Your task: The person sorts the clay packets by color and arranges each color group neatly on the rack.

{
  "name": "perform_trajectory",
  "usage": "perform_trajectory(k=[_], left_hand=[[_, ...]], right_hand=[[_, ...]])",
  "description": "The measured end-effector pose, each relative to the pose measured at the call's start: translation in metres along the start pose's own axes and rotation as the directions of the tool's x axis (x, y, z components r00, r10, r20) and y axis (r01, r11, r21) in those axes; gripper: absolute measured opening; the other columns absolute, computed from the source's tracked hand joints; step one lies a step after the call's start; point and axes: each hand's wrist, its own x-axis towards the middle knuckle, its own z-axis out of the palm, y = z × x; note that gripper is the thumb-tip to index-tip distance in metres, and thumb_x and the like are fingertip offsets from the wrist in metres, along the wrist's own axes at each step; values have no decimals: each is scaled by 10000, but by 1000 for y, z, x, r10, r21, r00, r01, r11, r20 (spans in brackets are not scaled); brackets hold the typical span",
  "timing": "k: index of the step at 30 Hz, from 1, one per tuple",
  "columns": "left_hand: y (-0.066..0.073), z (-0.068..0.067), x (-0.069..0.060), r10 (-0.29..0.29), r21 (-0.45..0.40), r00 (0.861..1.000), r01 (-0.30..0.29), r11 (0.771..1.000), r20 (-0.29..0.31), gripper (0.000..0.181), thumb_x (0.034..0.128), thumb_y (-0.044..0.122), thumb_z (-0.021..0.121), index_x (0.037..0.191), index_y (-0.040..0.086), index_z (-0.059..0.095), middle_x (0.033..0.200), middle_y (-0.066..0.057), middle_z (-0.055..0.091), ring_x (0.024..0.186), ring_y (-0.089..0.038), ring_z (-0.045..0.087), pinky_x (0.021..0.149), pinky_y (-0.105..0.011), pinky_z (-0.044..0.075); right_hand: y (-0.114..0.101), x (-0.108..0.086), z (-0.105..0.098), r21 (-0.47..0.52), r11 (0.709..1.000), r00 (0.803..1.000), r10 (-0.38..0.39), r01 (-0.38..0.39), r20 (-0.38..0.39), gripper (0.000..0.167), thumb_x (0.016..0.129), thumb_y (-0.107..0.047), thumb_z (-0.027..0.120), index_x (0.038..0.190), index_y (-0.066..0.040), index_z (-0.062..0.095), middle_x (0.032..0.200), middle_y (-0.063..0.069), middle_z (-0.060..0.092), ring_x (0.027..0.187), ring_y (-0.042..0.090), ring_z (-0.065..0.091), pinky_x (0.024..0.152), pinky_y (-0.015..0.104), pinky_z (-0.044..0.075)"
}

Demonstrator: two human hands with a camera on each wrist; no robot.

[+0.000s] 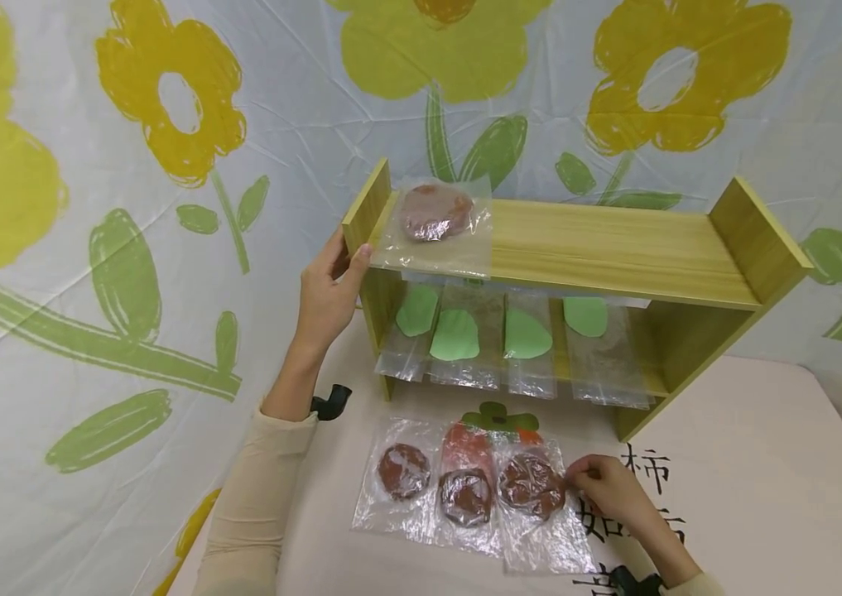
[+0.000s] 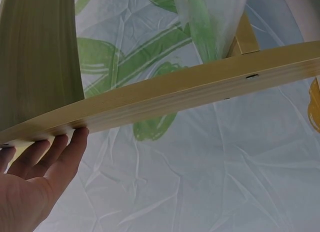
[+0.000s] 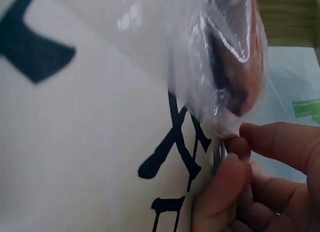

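On the upper board of a wooden shelf (image 1: 577, 248) lies a clear plastic bag with a flat, round brownish-pink piece (image 1: 435, 213). My left hand (image 1: 327, 290) grips the shelf's left side panel (image 2: 125, 107), thumb at the front edge beside that bag, fingertips on the outer face. Three clear bags with reddish-brown round pieces lie in a row on the table below: a left bag (image 1: 403, 472), a middle bag (image 1: 465, 497) and a right bag (image 1: 532, 484). With thumb and index finger, my right hand (image 1: 614, 490) pinches the right bag's edge.
Several clear bags with green paper shapes (image 1: 454, 334) hang over the lower board's front edge. Black characters (image 1: 647, 470) and a red-and-green print (image 1: 498, 418) mark the pale table cover (image 1: 748, 463). A flower-patterned cloth (image 1: 279, 165) stands behind the shelf.
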Motion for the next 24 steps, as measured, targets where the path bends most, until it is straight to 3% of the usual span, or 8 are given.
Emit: perform_trajectory(k=[3,6,13,18,20,24], left_hand=[[1,0,0,2,-2,1000,-2,1000,-4,453,1022,84,572,1463,9,499,1318,-188,618,1127,-296,634,923,-434,526],[2,0,0,4,-5,1000,-4,1000,-2,456,1023,79,569,1465,1,491,1329,-191,611,1136,-300,632,922,-436,528],[4,-1,1,8,2,1000,-8,1000,1,455,1025,72,564,1465,-12,484,1334,-199,605,1146,-309,629,943,-438,517],[3,-1,1,16,-2,1000,-16,1000,0,452,1025,70,563,1463,-13,486,1326,-205,608,1140,-313,632,943,-443,516],[3,0,1,18,-5,1000,-18,1000,3,454,1026,71,563,1465,-11,484,1327,-205,607,1139,-312,632,937,-439,520],[3,0,0,14,-10,1000,-14,1000,2,451,1026,76,564,1464,-5,489,1320,-203,613,1130,-309,637,920,-437,530]], right_hand=[[0,2,0,-71,997,999,-33,33,-1,101,938,-63,617,923,-18,706,703,10,617,470,138,470,442,270,414],[-1,2,-1,-75,996,999,-40,41,19,101,952,-86,610,917,-23,680,685,17,584,474,140,460,446,277,403],[-7,-1,-1,90,996,999,23,-27,45,120,999,-73,531,997,24,602,730,76,559,586,169,505,499,273,443],[-9,-3,-1,321,943,989,49,-92,139,230,1036,-121,479,1123,89,510,889,101,552,720,173,527,590,299,500],[-9,-4,-1,392,909,980,70,-140,186,305,1039,-164,511,1192,95,457,932,100,556,711,147,524,589,288,495],[-5,-3,-1,457,871,966,67,-179,251,530,1011,-244,614,1336,104,382,934,77,588,614,82,460,534,244,454]])
